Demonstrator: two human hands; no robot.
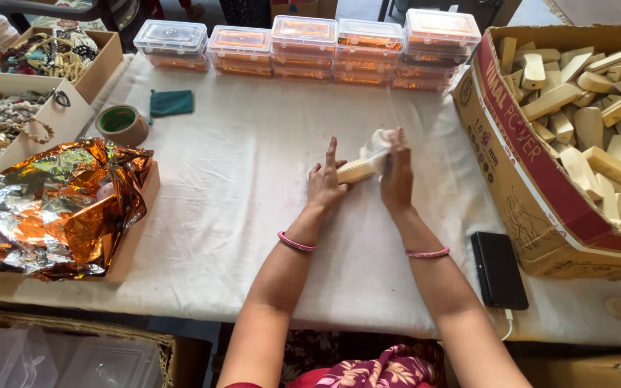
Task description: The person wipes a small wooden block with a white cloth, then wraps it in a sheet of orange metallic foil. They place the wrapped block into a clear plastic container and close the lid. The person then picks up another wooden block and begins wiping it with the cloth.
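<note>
My left hand (pixel 325 183) holds a pale wooden block (pixel 356 171) against the white tablecloth (pixel 238 187), index finger stretched out. My right hand (pixel 397 176) grips a small white cloth (pixel 377 146) wrapped over the far end of that block. Both hands meet at the middle of the table, and each wrist wears a pink bangle.
A big cardboard box (pixel 519 151) full of similar wooden blocks stands at the right, a black phone (pixel 499 269) on a cable beside it. Lidded plastic containers (pixel 303 47) line the far edge. Left: crumpled foil (pixel 59 208) in a box, tape roll (pixel 120 123), green pouch (pixel 171 103), jewellery boxes (pixel 52 54).
</note>
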